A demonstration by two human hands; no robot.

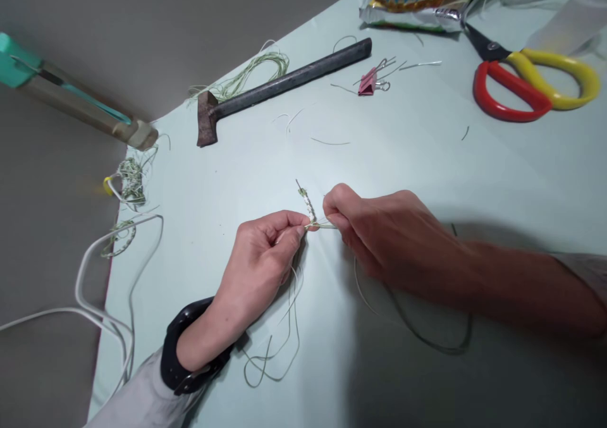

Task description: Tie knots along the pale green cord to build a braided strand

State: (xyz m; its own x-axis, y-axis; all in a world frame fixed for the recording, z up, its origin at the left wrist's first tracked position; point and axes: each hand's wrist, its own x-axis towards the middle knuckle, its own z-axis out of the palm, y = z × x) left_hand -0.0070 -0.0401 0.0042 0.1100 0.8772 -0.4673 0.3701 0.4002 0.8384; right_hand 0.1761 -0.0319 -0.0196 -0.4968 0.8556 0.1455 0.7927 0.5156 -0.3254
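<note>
My left hand (260, 260) pinches thin green-white wires (321, 226) between thumb and fingertips, low over the pale green table sheet (427, 175). My right hand (374, 232) pinches the same wires from the other side, about a finger's width away. A short twisted wire end (306, 200) sticks up between the two hands. Loose wire strands (279, 346) trail from my left hand toward me, and a darker strand (427, 339) curves under my right forearm. A black watch sits on my left wrist.
A hammer (279, 86) lies at the back centre beside a wire bundle (246, 74). Red-and-yellow scissors (531, 80) lie back right, a pink binder clip (368, 83) between them. A white cable (95, 301) and wire tangles (130, 181) hang at the left edge.
</note>
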